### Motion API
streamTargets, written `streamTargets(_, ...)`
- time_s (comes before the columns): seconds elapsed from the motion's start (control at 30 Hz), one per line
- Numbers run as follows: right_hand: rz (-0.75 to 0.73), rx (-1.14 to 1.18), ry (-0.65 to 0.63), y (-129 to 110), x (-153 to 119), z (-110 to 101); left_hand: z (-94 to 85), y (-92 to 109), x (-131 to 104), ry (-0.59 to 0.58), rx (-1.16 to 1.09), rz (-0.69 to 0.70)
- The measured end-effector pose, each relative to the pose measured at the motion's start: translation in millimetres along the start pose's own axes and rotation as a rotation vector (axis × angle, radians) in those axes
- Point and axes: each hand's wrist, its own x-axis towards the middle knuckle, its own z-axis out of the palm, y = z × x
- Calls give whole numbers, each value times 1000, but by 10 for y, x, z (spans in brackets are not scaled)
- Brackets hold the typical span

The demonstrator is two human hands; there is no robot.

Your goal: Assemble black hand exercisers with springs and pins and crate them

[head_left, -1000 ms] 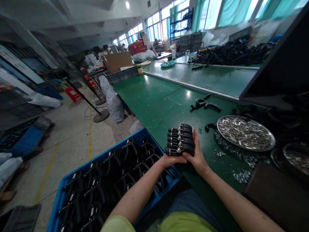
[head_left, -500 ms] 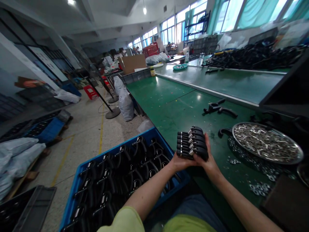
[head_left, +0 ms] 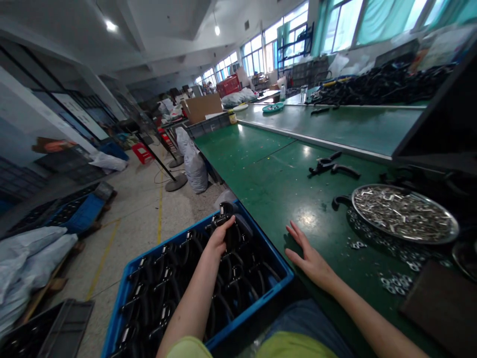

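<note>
My left hand [head_left: 220,237] reaches over the far end of a blue crate [head_left: 122,293], its fingers closed around a stack of black handles [head_left: 225,210] with shiny metal bits. Part of the stack is hidden behind the hand. More black curved handles [head_left: 164,283] lie in rows inside the crate. Above the green table [head_left: 257,174], just right of the crate's edge, my right hand [head_left: 309,258] is open, with fingers apart and nothing in it.
A round metal tray [head_left: 404,214] of small metal pins stands at the right, with loose metal nuts [head_left: 397,283] near it. Black clamp-like parts [head_left: 326,165] lie farther back on the table. White sacks [head_left: 194,164] stand on the floor beyond the crate.
The stack of black handles, held in both hands over the table before, has moved left into the crate with my left hand. My right hand has let go and opened.
</note>
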Motion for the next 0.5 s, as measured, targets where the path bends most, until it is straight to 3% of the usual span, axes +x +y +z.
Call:
streamTargets(0.23, -23, -5, 1, -8, -11, 6, 23, -140, 595, 0, 68, -235)
streamTargets(0.5, -46, -35, 23, 24, -22, 21, -108, -31, 1056, 70, 98, -268)
